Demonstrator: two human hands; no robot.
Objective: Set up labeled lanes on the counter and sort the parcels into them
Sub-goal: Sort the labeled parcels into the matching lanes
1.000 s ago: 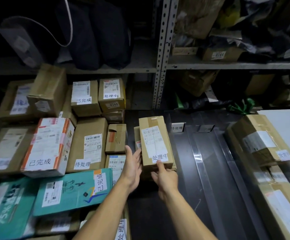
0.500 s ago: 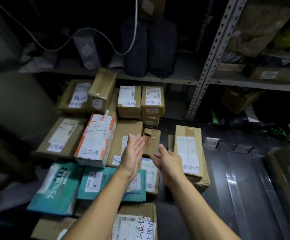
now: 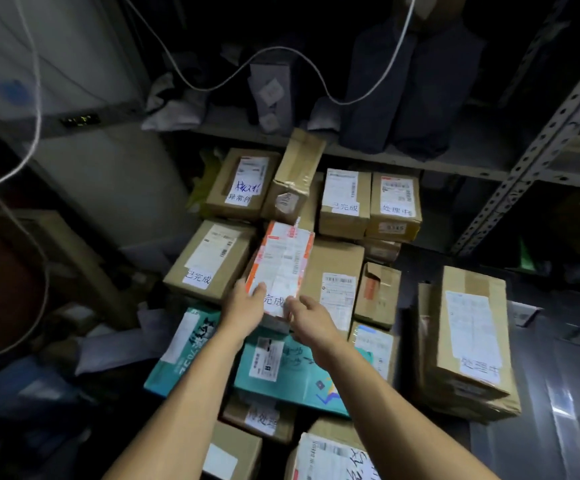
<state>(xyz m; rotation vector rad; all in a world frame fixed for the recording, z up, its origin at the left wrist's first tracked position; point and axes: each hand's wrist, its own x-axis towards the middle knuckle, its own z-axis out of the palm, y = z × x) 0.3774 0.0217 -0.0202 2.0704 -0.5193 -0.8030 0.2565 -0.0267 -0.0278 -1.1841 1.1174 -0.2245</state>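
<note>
A carton with orange-edged tape and a white label [image 3: 281, 265] lies on top of the parcel pile. My left hand [image 3: 247, 304] grips its near left corner, thumb on the label. My right hand [image 3: 311, 315] holds its near right corner. To the right, a tall brown box with a handwritten label [image 3: 468, 334] lies on the dark counter [image 3: 558, 393]. A small white lane tag [image 3: 522, 311] stands on the counter behind that box.
Several brown labelled cartons [image 3: 344, 199] crowd the pile, with teal mailers [image 3: 281, 368] below my hands. A metal rack upright [image 3: 538, 161] rises at the right, a shelf with dark bags [image 3: 420, 95] above. White cables [image 3: 281, 50] hang across the top.
Both hands left the tall brown box on the counter, moved left over the pile and took hold of the orange-taped carton. The view swung left.
</note>
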